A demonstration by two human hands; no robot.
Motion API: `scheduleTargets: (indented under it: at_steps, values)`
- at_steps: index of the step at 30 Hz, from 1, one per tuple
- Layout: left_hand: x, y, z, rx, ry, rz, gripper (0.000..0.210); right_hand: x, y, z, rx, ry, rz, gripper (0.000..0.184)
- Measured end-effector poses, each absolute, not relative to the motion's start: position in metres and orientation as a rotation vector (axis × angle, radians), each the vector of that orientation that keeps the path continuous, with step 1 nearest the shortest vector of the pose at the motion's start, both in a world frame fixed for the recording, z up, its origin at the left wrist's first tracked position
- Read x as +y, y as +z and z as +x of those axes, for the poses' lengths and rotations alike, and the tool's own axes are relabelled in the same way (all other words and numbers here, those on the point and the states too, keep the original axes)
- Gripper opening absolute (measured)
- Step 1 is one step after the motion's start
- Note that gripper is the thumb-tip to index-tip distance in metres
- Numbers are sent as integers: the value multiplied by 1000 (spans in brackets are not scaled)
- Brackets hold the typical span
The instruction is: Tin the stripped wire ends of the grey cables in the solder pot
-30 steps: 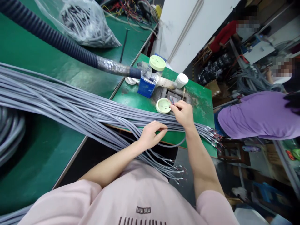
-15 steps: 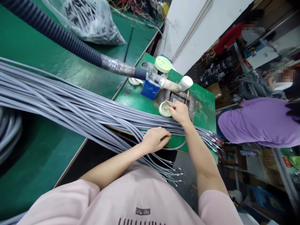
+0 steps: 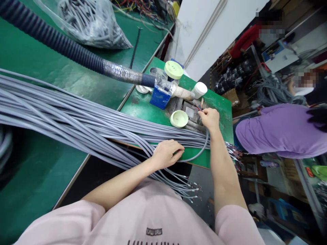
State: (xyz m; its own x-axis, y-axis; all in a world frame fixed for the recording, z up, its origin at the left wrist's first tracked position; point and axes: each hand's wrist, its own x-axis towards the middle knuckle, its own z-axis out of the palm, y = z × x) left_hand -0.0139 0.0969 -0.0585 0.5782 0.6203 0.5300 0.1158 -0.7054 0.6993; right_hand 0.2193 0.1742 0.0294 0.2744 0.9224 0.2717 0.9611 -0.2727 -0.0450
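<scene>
My right hand is closed on the end of a grey cable, whose thin coloured wires stick out past the fingertips. Those wire ends are over a dark, stained metal recess in the small green table. The held cable loops down and back toward my left hand, which lies over the near side of the cable bundle, thumb and fingers apart. Left of my right hand sits a shallow pale-green dish. Part of the cable's grip is hidden by my fingers.
A ribbed dark hose runs to a pale nozzle by a blue box. A white round container and green lid stand behind. A bag of grey pieces lies far left. A person in purple is at right.
My right hand has moved the cable's wire ends out of the pale-green dish, rightward and away from me, to the dark recess. My left hand stays almost where it was.
</scene>
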Motion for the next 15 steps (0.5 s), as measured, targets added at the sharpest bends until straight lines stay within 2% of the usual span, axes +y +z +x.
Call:
scheduleTargets:
  at_steps: [15]
  values:
    - [96, -59, -13, 594, 1070, 2224, 18, 195, 7, 226, -1706, -222, -2496, 25]
